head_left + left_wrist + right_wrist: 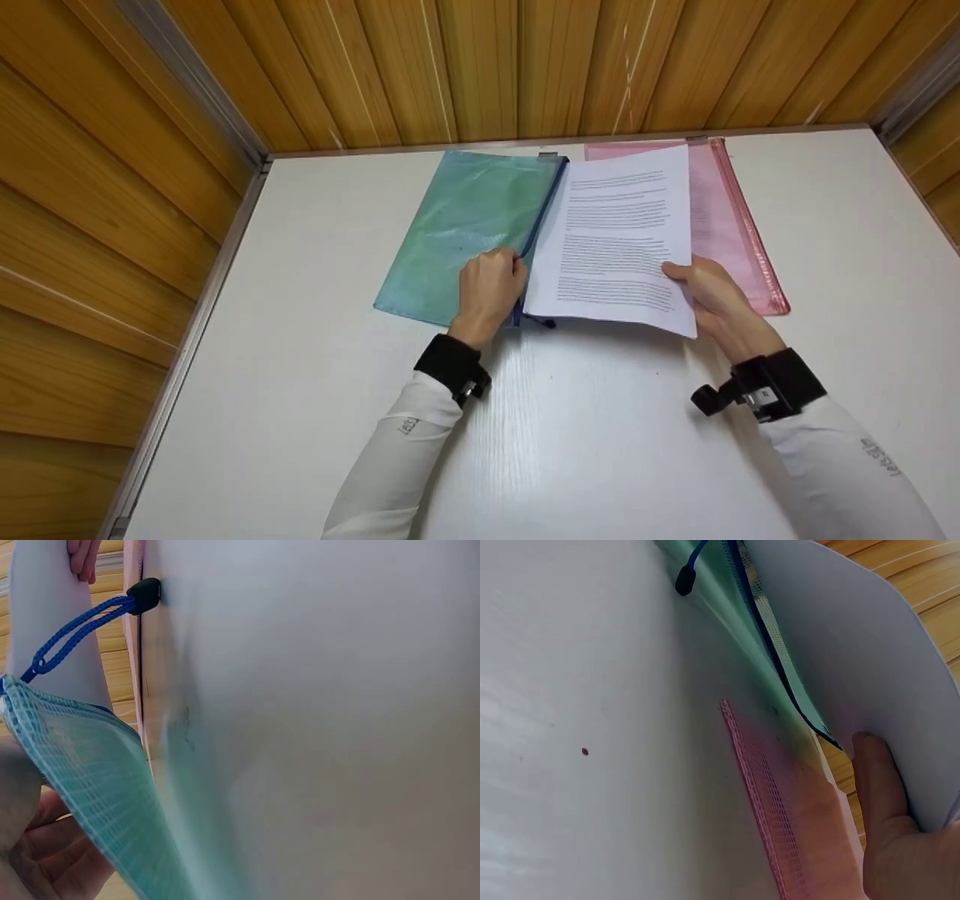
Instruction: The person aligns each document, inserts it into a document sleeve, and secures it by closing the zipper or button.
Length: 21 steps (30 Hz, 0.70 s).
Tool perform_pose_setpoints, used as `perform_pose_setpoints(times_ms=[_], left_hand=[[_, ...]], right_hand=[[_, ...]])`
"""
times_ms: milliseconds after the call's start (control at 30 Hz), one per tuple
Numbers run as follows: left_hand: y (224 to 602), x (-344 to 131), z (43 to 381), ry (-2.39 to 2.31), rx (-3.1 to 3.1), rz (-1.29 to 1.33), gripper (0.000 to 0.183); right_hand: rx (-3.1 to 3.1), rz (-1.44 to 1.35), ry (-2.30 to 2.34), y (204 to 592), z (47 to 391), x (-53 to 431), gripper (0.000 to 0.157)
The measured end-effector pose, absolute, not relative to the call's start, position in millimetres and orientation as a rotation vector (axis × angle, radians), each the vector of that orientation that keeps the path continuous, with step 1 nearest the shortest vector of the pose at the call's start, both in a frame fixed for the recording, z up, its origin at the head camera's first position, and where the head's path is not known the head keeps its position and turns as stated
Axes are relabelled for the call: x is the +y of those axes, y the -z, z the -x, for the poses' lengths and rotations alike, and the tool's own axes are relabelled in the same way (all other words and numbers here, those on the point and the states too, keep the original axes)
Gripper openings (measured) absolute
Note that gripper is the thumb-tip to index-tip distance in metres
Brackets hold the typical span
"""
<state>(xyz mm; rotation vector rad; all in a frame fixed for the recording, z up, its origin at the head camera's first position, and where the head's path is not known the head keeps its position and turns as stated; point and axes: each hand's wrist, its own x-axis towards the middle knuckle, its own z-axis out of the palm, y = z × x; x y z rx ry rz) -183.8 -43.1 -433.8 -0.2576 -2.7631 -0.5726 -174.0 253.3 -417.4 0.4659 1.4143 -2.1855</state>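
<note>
A translucent green mesh zipper pouch [469, 217] with a dark blue zipper edge lies toward the back of the table. My left hand [491, 289] grips the pouch near its zipper edge, fingers curled. At the pouch's corner a blue cord with a black end [144, 596] hangs out. Printed paper sheets [615, 240] stand raised beside the zipper opening, their left edge at the pouch's mouth. With thumb in front and fingers behind, my right hand [712, 296] pinches the sheets' right edge. In the right wrist view the paper's back [870, 652] slopes upward beside the opening.
A pink mesh zipper pouch [739, 225] lies behind and to the right, partly covered by the paper, with printed text showing through it. Wood-patterned walls [480, 67] enclose the white table [315, 420] at the back and sides.
</note>
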Motion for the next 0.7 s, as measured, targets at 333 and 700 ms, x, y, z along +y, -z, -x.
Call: perform_pose_setpoints(times_ms=[333,700], left_hand=[[436.5,-46.0,180.8,0.493,-2.758,0.300,0.037],[436.9,-43.4,177.6,0.256,-2.772,0.358,0.029]], right_hand=[[1.500,-0.484,2.167,418.6,174.8,246.7,0.030],[1.776,-0.549,2.085,417.1,173.2,234.8,0.055]])
